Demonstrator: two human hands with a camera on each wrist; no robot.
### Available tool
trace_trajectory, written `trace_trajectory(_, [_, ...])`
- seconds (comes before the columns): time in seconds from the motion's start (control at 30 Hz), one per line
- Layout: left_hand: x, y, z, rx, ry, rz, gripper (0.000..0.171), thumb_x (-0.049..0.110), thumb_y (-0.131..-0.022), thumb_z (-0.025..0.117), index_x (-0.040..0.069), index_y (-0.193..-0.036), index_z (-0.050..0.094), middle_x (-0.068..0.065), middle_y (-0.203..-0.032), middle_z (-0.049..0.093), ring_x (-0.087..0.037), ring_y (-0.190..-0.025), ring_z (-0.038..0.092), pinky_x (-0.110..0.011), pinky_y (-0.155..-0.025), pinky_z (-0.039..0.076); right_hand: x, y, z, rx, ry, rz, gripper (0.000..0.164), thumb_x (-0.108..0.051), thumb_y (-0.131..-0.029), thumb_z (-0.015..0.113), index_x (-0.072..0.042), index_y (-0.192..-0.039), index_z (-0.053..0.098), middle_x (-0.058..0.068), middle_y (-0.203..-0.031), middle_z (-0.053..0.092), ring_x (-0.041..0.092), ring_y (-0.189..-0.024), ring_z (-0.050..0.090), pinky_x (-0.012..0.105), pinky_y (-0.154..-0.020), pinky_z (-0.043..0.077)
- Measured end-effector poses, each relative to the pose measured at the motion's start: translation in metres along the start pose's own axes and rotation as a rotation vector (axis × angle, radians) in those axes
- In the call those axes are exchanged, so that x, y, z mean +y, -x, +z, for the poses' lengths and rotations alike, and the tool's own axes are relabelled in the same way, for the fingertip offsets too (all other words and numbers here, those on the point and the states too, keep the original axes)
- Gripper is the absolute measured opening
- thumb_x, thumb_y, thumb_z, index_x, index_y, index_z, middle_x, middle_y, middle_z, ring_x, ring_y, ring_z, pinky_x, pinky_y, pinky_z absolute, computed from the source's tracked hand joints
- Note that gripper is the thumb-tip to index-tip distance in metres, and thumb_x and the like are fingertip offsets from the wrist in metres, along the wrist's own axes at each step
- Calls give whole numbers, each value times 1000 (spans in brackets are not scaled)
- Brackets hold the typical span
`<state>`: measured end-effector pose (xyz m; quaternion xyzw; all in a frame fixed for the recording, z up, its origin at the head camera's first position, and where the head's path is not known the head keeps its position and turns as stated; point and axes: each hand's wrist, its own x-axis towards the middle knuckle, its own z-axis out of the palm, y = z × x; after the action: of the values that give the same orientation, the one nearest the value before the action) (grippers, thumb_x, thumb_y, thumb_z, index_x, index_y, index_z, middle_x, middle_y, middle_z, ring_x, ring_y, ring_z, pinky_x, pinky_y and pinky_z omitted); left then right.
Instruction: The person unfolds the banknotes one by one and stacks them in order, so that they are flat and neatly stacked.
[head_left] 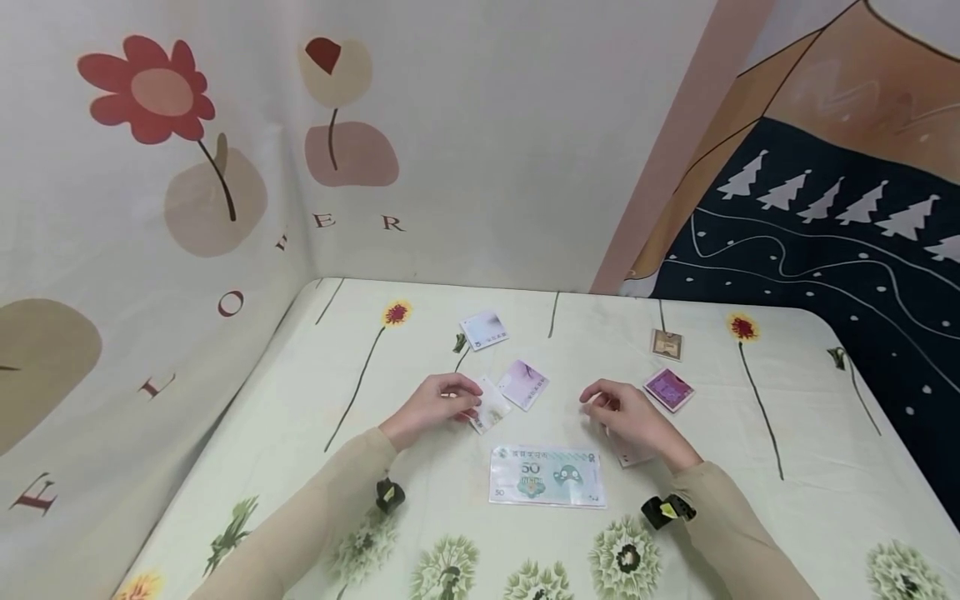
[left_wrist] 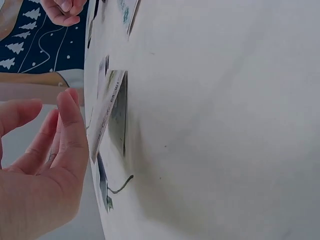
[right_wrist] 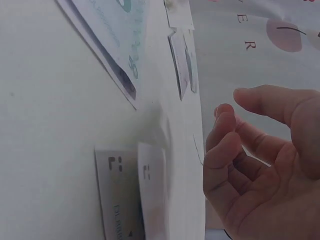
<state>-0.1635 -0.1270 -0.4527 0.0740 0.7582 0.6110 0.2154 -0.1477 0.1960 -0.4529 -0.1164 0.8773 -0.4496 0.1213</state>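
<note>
My left hand point(head_left: 435, 407) is beside a pale folded play banknote point(head_left: 492, 407), its fingertips overlapping the note's left edge in the head view. In the left wrist view the fingers of that hand point(left_wrist: 47, 160) are relaxed and hold nothing; the folded note point(left_wrist: 107, 112) gapes like a tent. My right hand point(head_left: 633, 417), loosely curled and holding nothing, hovers above another folded note point(head_left: 628, 452), mostly hidden under it. The right wrist view shows this note point(right_wrist: 120, 195) with its halves apart. Between my forearms a green 50 note point(head_left: 547, 477) lies flat.
Beyond my left hand are a pale purple folded note point(head_left: 523, 384) and a pale bluish one point(head_left: 483, 331). On the right lie a magenta folded note point(head_left: 669, 390) and a small brown one point(head_left: 667, 344). A flower-print cloth point(head_left: 420, 367) covers the table; hanging fabric point(head_left: 480, 167) stands behind.
</note>
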Motion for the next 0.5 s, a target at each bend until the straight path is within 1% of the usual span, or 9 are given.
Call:
trace_trajectory(0.17, [4,-2,-2,8,31,-7,26,0,-91,61,-14,-112,57,-19,-99,63,-27,-86,68,-39,-79,56,-1,-5,-1,-5,3,2,19,-10,-93,61,1,-108,64,10,-79,62,22,-68,55,26,-56,44])
trace_trajectory(0.27, [6,-3,-1,3,47,0,27,0,-91,61,-15,-113,57,-18,-100,63,-25,-86,68,-38,-79,56,-3,-4,-3,-4,13,4,20,-12,-94,61,1,-109,64,8,-84,62,21,-74,55,27,-60,45])
trace_trajectory(0.4, [8,-5,2,-15,59,22,26,-1,-91,60,-15,-112,57,-23,-102,63,-24,-86,68,-37,-79,56,-3,-1,-9,6,19,15,20,-12,-95,60,1,-110,63,7,-93,62,21,-83,55,30,-65,48])
trace_trajectory(0.5, [7,-8,6,-30,55,39,24,-2,-91,59,-14,-111,57,-26,-104,62,-25,-87,68,-36,-80,56,1,3,-14,11,7,17,21,-12,-96,59,3,-110,63,10,-98,63,23,-88,56,31,-66,50])
